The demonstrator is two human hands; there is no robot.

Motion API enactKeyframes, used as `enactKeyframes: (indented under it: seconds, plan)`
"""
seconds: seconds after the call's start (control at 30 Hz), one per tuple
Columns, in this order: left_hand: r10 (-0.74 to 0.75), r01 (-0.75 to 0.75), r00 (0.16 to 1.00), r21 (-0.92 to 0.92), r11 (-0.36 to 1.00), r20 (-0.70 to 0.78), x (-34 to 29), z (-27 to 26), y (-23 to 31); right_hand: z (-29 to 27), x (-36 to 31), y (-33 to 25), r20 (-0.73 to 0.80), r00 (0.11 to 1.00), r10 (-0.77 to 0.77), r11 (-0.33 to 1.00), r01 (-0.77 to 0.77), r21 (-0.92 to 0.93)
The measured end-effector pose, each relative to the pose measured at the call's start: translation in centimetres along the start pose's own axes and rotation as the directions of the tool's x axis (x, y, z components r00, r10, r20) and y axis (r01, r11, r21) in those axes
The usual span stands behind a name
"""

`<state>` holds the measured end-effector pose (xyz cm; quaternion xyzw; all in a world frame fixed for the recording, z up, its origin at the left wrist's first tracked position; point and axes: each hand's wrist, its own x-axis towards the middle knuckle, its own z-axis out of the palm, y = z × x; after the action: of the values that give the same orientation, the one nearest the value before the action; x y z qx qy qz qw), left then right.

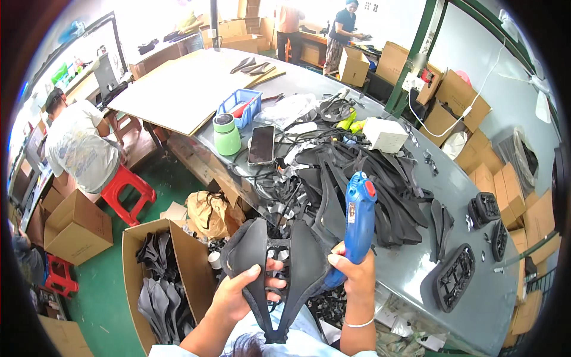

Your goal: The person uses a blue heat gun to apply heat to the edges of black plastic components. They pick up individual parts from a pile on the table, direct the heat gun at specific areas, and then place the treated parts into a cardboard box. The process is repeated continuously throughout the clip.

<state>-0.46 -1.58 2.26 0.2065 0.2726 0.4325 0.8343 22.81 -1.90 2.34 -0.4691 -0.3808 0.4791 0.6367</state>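
At 6 o'clock, close to the wearer's body, a black pad (303, 253) is held up in front of the table edge, its two broad wings running down to a narrow tip. The left hand (235, 294) is clamped on it: the thumb lies on the near face of the left wing and the fingertips show through the central gap, a grip that probably keeps the wings steady. The right hand (357, 271) is wrapped around a blue tool (361, 217) with a red button, standing nearly upright beside the right wing; whether that hand also touches the pad cannot be told. The hands are apart, one on either side. At 3 o'clock, a heap of black pieces (389, 196) lies on the grey table (395, 273), likely kept there for easy reach. Toward 4 o'clock, black frames (457, 276) rest apart from the heap, perhaps to avoid mixing. Between 10 and 11 o'clock, a green bottle (226, 137), a blue basket (250, 113) and a phone (262, 146) stand or lie beyond the pad, seemingly out of the way. Between 7 and 8 o'clock, a carton (193, 268) on the left holds more dark pieces (160, 306), which its walls keep together.
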Motion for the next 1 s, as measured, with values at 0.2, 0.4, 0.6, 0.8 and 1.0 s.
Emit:
enactKeyframes:
  seconds: [0.2, 0.4, 0.6, 0.8, 1.0]
  plan:
    - [0.075, -0.075, 0.993, -0.002, 0.997, 0.090, 0.5, -0.5, -0.6, -0.5, 0.9, -0.8, 0.116, 0.989, 0.094, 0.993, -0.101, 0.058]
    - [0.074, -0.077, 0.995, 0.035, 0.996, 0.072, 0.2, 0.5, 1.8, 0.0, 0.5, -1.3, 0.126, 0.992, 0.022, 0.952, 0.017, -0.305]
    - [0.567, -0.546, 0.821, 0.199, 0.814, -0.062, 0.8, 0.3, 0.2, 2.8, -4.2, 1.4, 0.115, 0.986, -0.116, 0.803, 0.162, -0.574]
    - [0.848, -0.807, 0.528, 0.331, 0.489, 0.034, 2.0, 0.1, -1.0, 6.5, -7.9, 1.1, 0.366, 0.925, -0.107, 0.596, 0.354, -0.721]
    - [0.805, -0.741, 0.591, 0.434, 0.513, 0.057, 1.6, -1.1, -2.2, 6.7, -8.6, 0.8, 0.429, 0.893, -0.135, 0.604, 0.417, -0.679]
